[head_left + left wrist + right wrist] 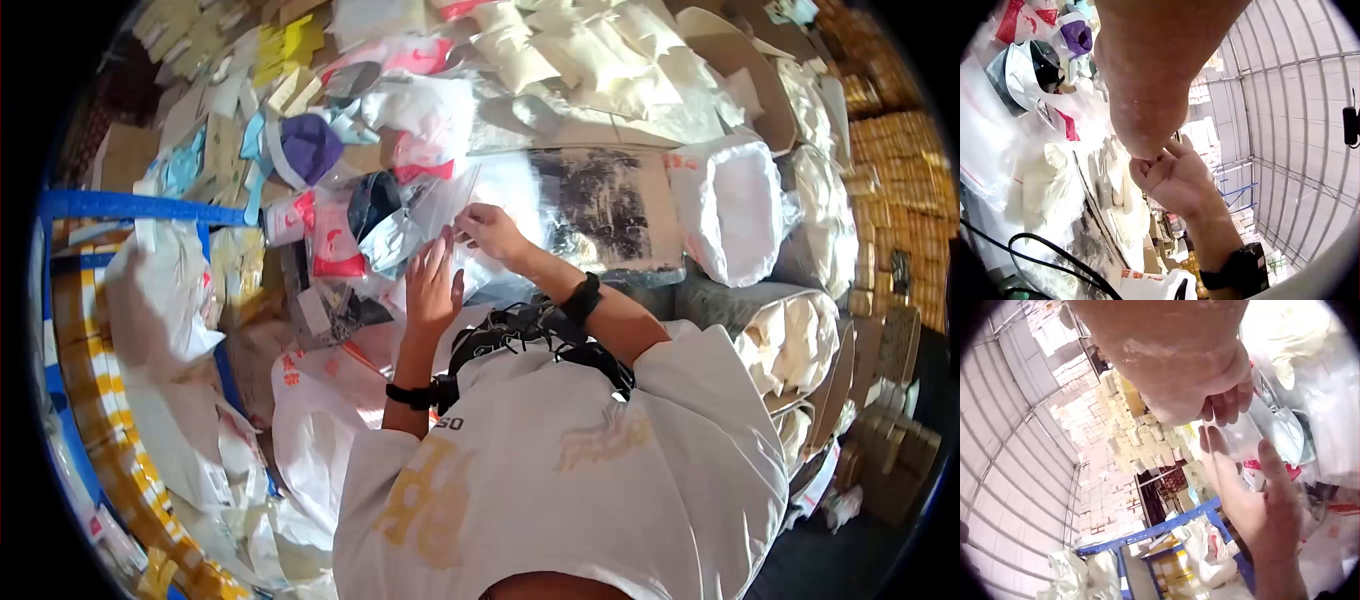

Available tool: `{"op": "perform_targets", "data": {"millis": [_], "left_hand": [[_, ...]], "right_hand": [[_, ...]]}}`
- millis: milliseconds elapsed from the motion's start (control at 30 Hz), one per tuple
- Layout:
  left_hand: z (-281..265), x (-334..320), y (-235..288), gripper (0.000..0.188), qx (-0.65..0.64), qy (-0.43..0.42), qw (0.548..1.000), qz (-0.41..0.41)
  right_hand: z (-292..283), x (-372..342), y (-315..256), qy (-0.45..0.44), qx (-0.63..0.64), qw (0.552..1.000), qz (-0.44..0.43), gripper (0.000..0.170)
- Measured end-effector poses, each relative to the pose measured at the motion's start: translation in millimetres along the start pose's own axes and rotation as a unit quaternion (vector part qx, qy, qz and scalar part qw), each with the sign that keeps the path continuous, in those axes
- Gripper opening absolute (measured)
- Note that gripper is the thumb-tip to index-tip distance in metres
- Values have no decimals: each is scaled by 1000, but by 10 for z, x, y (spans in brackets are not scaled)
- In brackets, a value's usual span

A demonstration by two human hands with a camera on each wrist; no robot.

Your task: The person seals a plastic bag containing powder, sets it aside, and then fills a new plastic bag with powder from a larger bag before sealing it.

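Observation:
My right hand (495, 235) curls its fingers at the top edge of a clear plastic bag (1240, 436), pinching it. Opposite, my left hand (432, 288) has its fingers nearly straight against the same bag, the thumb standing apart from them, as the right wrist view shows. In the left wrist view the right hand (1175, 181) appears with curled fingers, partly covered by the left forearm. Left of the hands lies a dark pouch-like thing (374, 208) with a pale, shiny flap (392, 242). A red and white packet (337, 240) sits beside it.
Cream-coloured packs (590, 55) are heaped at the back. A white-lined round container (738, 210) stands at the right, beyond a worn brown board (625, 205). A blue frame bar (150, 207) runs along the left, near a purple item (310, 147). White sacks (320, 410) lie near the body.

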State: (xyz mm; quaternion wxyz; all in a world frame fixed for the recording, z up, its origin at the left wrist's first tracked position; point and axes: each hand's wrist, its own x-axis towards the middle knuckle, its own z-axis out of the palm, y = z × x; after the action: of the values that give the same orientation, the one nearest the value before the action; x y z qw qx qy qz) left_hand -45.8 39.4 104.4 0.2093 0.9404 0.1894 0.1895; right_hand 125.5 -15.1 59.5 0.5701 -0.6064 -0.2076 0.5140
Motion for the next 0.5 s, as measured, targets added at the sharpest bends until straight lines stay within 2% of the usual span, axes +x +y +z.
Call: {"op": "perform_targets", "data": {"millis": [67,100,133,167,200,233,267,367,400,500], "left_hand": [[65,-54,-25,44,-12,-3,999,32],[93,-69,-63,39,-16,-3,999,52],[93,-23,-111,27,-107,8,989,97],[64,-6,-28,28,-143,43,986,74],[96,57,0,30,-195,76,977,44],[131,112,24,31,-248,101,964,9],[161,187,112,33,-281,106,952,-56],[425,299,75,37,-421,47,887,-183],[436,332,85,32,-413,57,889,-190],[200,452,218,26,-304,20,930,-206]], "right_hand": [[-66,-25,61,47,16,998,-37,29],[-103,-67,72,79,-58,992,-74,28],[-201,-72,109,113,-134,978,-115,27],[-249,-126,-58,150,-212,953,-156,26],[-252,-237,-178,186,-258,936,-149,25],[-216,-335,-320,177,-260,941,-121,25],[-192,-348,-282,165,-267,941,-127,24],[-95,-465,-361,134,-236,954,-129,22],[-86,-429,-298,168,-290,929,-160,20],[-119,-503,-344,137,-271,941,-150,19]]}}
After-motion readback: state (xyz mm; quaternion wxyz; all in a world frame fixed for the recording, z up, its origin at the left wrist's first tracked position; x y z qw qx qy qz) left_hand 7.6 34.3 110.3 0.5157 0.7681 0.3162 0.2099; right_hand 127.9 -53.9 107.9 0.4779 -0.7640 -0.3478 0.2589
